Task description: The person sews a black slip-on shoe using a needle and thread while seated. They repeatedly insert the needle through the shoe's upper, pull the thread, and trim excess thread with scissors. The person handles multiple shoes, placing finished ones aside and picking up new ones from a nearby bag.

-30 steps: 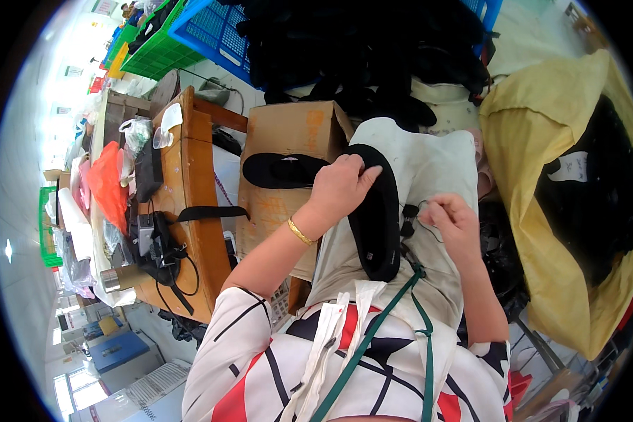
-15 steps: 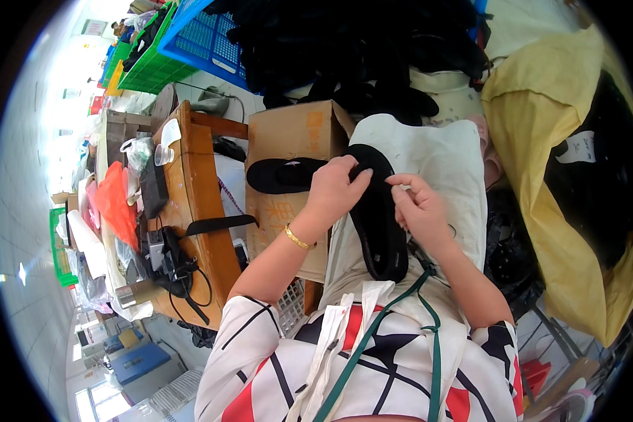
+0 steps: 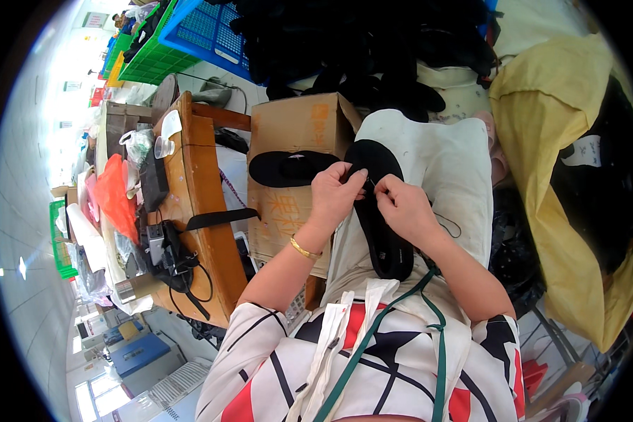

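Note:
A black cloth shoe (image 3: 388,243) lies lengthwise over the white cloth (image 3: 461,169) on my lap, its toe pointing away from me. My left hand (image 3: 336,193) grips the left edge of the upper near the shoe's opening, thumb on top. Just to its right, my right hand (image 3: 403,211) is closed in a pinch over the shoe, and a thin, bright needle (image 3: 371,182) shows at its fingertips. A loop of dark thread (image 3: 451,226) hangs beside my right wrist. The fingers partly cover the upper.
Another black shoe (image 3: 271,169) rests on a cardboard box (image 3: 288,119) to the left. Beyond stands a blue crate (image 3: 207,35) by a heap of black shoes (image 3: 373,42). A wooden table (image 3: 207,158) is at left, a yellow sack (image 3: 541,91) at right.
My right hand has moved left and closer to my left hand, its fingertips now over the shoe's upper. My left hand keeps its hold on the shoe.

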Tool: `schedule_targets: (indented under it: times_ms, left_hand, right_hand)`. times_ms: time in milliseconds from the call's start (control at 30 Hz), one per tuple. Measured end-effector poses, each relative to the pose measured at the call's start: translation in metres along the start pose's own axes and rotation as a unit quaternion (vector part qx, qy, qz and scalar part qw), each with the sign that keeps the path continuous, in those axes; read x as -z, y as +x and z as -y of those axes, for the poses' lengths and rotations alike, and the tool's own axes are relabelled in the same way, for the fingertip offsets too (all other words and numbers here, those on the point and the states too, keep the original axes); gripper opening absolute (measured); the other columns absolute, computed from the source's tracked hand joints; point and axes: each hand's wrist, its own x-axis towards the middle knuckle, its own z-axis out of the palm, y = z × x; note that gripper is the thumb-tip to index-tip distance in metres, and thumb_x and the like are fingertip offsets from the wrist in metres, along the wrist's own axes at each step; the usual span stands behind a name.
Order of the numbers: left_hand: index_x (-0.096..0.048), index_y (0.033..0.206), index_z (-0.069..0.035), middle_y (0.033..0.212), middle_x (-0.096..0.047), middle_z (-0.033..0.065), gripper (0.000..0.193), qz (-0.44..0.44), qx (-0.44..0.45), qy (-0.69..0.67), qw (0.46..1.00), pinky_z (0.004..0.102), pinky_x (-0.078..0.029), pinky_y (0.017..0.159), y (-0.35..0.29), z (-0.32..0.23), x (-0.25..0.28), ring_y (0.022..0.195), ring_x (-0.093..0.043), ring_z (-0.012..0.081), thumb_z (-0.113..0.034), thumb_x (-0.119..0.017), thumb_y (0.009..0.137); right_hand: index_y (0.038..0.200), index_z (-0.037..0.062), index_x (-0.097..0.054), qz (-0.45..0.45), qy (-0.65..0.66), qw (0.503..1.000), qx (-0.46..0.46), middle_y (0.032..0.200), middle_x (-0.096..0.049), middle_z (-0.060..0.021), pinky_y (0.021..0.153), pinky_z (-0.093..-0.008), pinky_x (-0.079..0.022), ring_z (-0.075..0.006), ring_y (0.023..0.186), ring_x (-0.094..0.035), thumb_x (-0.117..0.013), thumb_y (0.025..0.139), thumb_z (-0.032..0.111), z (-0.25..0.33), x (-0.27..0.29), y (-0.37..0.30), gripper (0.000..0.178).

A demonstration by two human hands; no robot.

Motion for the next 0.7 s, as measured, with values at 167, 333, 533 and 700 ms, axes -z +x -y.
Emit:
schedule_targets:
  times_ms: [167,333,533,700]
  left_hand:
    - [-0.066,0.086,0.002,0.071,-0.063,0.0013,0.017,0.006,0.009,0.018,1.000,0.0215,-0.052,0.054,-0.001,-0.004,0.001,0.059,-0.060,0.0058,-0.015,-0.072,0.087]
    - [-0.063,0.082,0.004,0.068,-0.062,0.0031,0.023,0.015,0.001,0.056,0.998,0.0240,-0.052,0.052,0.001,-0.005,0.002,0.058,-0.061,0.0076,-0.017,-0.071,0.087]
    - [-0.060,0.075,0.002,0.067,-0.061,0.0034,0.024,0.066,0.055,0.032,0.996,0.0251,-0.053,0.049,0.013,-0.008,0.011,0.054,-0.061,0.0095,-0.017,-0.071,0.086]
    - [-0.060,0.075,-0.002,0.068,-0.059,0.0023,0.021,0.093,0.093,0.000,0.991,0.0246,-0.052,0.049,0.013,-0.012,0.012,0.054,-0.059,0.0096,-0.017,-0.070,0.086]
  right_hand:
    - [0.092,0.0018,-0.060,0.001,-0.018,1.000,0.009,0.079,-0.066,-0.0211,0.070,-0.0475,-0.050,-0.0410,0.077,-0.064,-0.055,0.086,0.011,0.000,0.001,0.003,0.012]
    - [0.093,0.0026,-0.057,-0.008,-0.073,0.996,0.050,0.076,-0.066,-0.0198,0.066,-0.0490,-0.050,-0.0412,0.073,-0.064,-0.055,0.087,0.011,-0.005,-0.002,0.006,0.010]
    - [0.089,0.0055,-0.047,-0.064,-0.246,0.957,0.142,0.066,-0.062,-0.0134,0.050,-0.0452,-0.048,-0.0333,0.060,-0.064,-0.055,0.088,0.009,-0.012,-0.018,0.002,0.009]
    - [0.089,0.0056,-0.047,-0.103,-0.256,0.942,0.191,0.064,-0.060,-0.0105,0.048,-0.0436,-0.048,-0.0321,0.057,-0.064,-0.055,0.088,0.009,-0.016,-0.020,0.003,0.009]
